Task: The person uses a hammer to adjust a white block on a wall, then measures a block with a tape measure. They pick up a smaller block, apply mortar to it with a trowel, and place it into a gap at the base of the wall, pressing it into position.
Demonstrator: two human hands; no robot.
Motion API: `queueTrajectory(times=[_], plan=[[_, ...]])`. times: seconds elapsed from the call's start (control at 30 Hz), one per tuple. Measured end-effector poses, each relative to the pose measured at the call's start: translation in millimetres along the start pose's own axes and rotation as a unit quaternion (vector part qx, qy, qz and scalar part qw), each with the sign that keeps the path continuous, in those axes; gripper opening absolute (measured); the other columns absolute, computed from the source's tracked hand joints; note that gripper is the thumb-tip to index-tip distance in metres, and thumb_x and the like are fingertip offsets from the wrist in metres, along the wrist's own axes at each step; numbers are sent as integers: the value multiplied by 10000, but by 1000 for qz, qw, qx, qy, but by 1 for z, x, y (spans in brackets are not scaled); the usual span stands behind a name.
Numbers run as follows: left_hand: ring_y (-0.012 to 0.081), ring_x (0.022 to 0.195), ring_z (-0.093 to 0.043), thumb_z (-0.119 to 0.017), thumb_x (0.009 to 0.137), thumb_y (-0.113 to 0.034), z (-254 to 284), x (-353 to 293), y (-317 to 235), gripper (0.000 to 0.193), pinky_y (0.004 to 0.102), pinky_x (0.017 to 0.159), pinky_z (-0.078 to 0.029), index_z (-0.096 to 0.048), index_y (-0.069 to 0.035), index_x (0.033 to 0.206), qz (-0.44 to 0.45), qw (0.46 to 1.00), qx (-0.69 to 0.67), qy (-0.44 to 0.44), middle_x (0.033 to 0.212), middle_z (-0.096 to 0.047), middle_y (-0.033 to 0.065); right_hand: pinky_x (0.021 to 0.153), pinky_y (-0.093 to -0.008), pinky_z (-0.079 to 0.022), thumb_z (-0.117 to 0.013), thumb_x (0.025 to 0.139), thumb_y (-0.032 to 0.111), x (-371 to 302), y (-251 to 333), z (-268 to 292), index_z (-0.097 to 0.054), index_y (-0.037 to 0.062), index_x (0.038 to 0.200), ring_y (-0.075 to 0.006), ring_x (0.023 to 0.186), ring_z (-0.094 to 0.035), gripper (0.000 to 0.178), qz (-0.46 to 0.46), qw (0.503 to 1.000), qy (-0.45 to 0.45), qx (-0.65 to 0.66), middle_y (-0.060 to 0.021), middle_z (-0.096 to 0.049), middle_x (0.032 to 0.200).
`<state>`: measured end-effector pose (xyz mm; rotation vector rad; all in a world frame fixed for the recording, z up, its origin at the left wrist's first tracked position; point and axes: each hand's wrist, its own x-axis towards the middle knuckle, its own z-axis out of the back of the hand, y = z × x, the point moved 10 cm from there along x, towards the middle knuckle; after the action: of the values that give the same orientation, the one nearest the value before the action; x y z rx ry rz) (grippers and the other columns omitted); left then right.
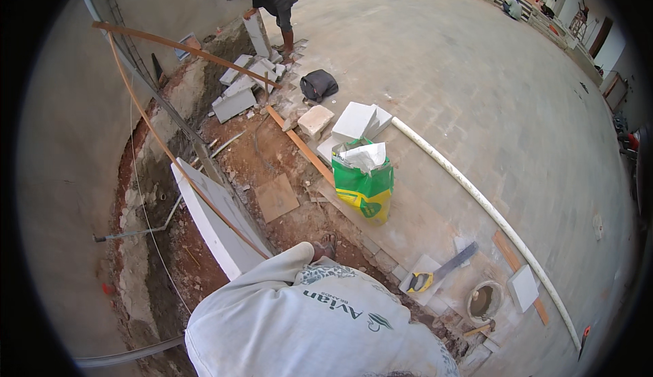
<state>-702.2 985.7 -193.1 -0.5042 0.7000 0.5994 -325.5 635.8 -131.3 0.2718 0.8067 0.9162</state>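
Neither my left hand nor my right hand shows; my light shirt fills the bottom of the head view. A bare foot shows just beyond the shirt, over the dirt. Close on the left stands a low wall of white blocks, with a thin wooden strip slanting across it. On the right, a handsaw with a yellow and black handle lies on pale block pieces. Near it are a round bucket with brownish contents and a hammer.
A green and yellow bag stands ahead beside white blocks. A long white pipe crosses the paving. Beyond a dark bag, another person bends over an upright block near piled blocks. A trench runs along the left wall.
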Motion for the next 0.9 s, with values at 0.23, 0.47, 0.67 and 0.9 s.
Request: queueTrajectory(times=[0.23,0.47,0.67,0.9], plan=[[325,1117,-690,-624,853,-231,17,-27,76,350,415,971,-540,-717,-48,1136,46,994,-102,3,1211,-705,209,725,-453,-556,-605,945,241,41,49,28,-713,46,902,-331,779,-705,226,118,979,-84,-140,-183,-716,827],[349,1095,-703,-628,827,-222,3,-57,58,322,431,950,-557,-749,-37,1062,-52,996,-47,49,1106,-742,194,561,-330,-479,-656,952,210,72,95,28,-692,25,893,-192,581,-586,197,-9,970,-39,241,-55,-648,736],[285,932,-726,-658,834,-301,46,-69,64,320,387,862,-560,-760,-50,1005,69,954,-273,-102,1027,-754,157,749,-333,-518,-641,926,222,82,156,30,-699,51,1002,-229,820,-650,196,57,988,-23,144,-94,-686,891],[219,1042,-677,-629,963,-493,186,-71,-32,505,421,929,-532,-617,-140,1325,-20,685,-724,-79,1078,-721,43,754,-302,-536,-609,998,285,115,326,46,-624,18,1265,-179,874,-669,378,-37,913,103,393,-92,-677,1059]])
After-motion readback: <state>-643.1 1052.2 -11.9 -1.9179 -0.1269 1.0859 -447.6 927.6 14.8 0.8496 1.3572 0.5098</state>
